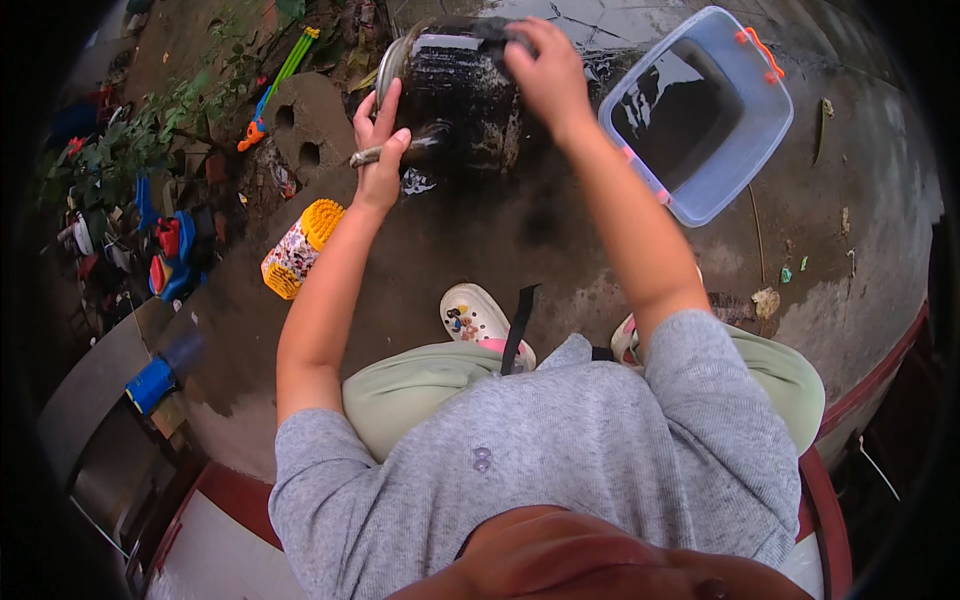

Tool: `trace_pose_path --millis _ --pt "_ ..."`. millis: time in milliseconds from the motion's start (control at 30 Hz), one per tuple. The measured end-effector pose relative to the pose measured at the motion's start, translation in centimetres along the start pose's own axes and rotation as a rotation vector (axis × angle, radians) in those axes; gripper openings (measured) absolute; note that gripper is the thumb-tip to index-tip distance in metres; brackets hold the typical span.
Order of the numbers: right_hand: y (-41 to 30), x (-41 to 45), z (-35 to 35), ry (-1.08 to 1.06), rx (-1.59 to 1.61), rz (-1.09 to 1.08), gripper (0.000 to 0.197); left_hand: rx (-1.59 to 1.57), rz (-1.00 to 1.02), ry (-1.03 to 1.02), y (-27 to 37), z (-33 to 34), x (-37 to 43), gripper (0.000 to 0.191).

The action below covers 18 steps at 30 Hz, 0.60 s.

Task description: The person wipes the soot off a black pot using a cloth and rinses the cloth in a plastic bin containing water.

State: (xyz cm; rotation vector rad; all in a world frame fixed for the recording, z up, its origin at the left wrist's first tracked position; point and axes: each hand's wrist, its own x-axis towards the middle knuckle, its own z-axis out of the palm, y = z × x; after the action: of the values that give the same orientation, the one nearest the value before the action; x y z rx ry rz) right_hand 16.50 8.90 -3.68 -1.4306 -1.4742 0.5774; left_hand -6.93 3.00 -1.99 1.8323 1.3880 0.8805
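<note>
A soot-blackened metal pot (465, 97) lies tipped on its side on the wet ground, its shiny rim facing left. My left hand (381, 146) steadies it at the rim, with the pot's metal side handle (366, 156) between thumb and palm. Against the upper part of the blackened wall, my right hand (546, 67) presses a dark pad (495, 34), perhaps a scourer; the fingers partly hide it. Right of the pot stands a clear plastic tub (757, 142) holding dark water (679, 112), with an orange clip on its rim.
A patterned canister with yellow ends (300, 247) lies left of my forearm. Beyond it are a concrete block (311, 124) with holes, a green and orange toy (289, 67), and blue and red plastic toys (172, 255). A blue can (150, 384) lies lower left.
</note>
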Motion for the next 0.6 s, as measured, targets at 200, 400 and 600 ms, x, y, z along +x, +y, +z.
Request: trace_pose_path --millis 200,400,600 --pt "14.4 8.0 3.0 -0.251 0.134 0.725 0.034 0.009 0.041 -0.047 0.6 2.1 1.4 0.059" --pt "6.3 -0.3 1.0 0.055 0.335 0.484 0.037 0.029 0.103 -0.012 0.8 -0.5 -0.4 0.055" --pt "-0.3 -4.9 -3.2 0.135 0.103 0.107 0.024 0.017 0.109 -0.08 1.5 0.4 2.1 0.054"
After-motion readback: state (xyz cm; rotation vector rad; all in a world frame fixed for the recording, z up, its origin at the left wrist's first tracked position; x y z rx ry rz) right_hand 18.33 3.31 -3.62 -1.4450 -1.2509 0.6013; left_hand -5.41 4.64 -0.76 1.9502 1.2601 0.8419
